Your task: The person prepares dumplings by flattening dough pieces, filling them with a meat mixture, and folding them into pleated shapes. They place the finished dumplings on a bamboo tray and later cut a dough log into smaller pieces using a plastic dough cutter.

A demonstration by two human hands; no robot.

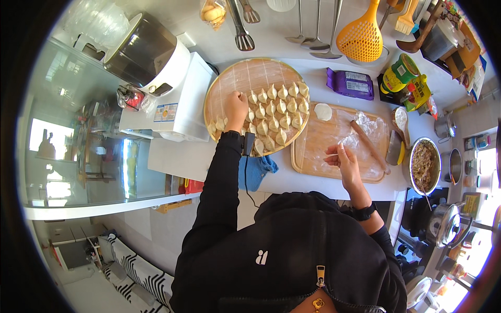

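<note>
My left hand point(236, 109) is curled low over a round woven tray point(223, 82). Something small and pale shows at its fingertips, but the hand covers the rest. Rows of pleated dumplings point(281, 106) stand on the tray, mostly right of that hand. Above the front of a floured wooden board point(313, 156), my right hand point(346, 162) is raised with its fingers apart and nothing visible in them. A wooden rolling pin point(370, 146) lies slantwise on the board, right of this hand. One flat round dough wrapper point(323, 112) rests at the board's back left corner.
A metal bowl point(439, 166) of minced filling stands at the right, near a knife point(395, 148) and a flour scoop point(401, 119). Behind the board lies a purple wipes pack point(350, 84). A blue cloth point(254, 172) touches the tray's front; a white appliance point(184, 105) stands left.
</note>
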